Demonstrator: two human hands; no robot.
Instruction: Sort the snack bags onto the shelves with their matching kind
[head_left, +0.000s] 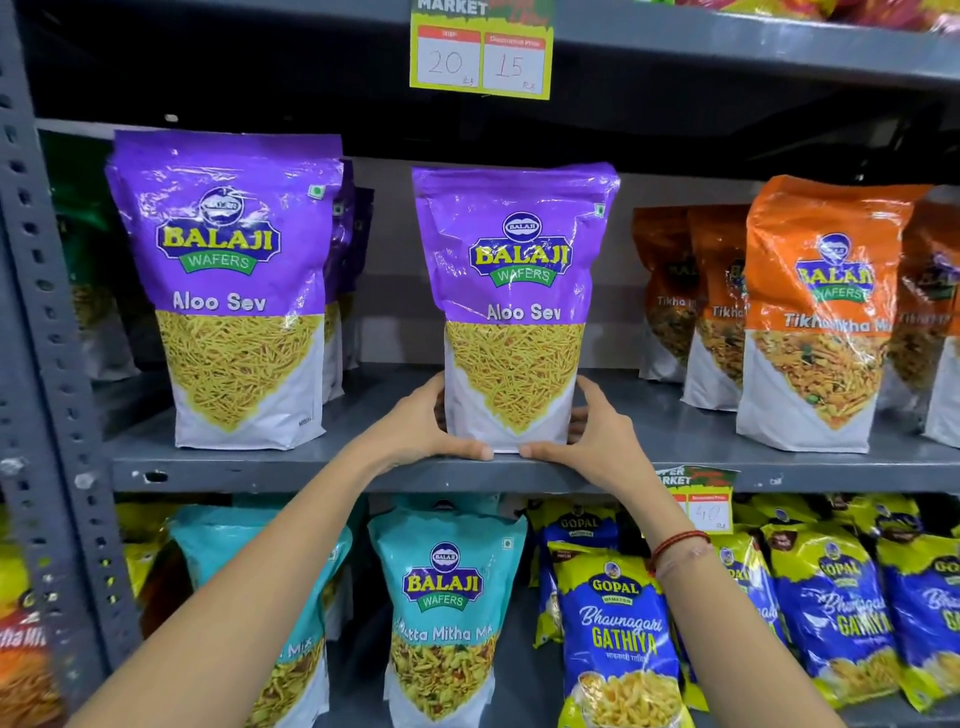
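A purple Aloo Sev bag (514, 291) stands upright on the middle grey shelf (332, 462), near its front edge. My left hand (426, 421) grips its lower left side and my right hand (597, 431) grips its lower right side, thumbs along the base. To the left stands a row of matching purple Aloo Sev bags (228, 280), one behind another. Orange Tikha Mitha Mix bags (815, 312) fill the right part of the same shelf.
The shelf below holds teal Khatta Mitha Mix bags (441, 608) and blue-yellow Gopal Gathiya bags (618, 634). A price tag (480, 52) hangs from the shelf above. A perforated grey upright (47, 322) borders the left. Bare shelf lies between the purple row and the held bag.
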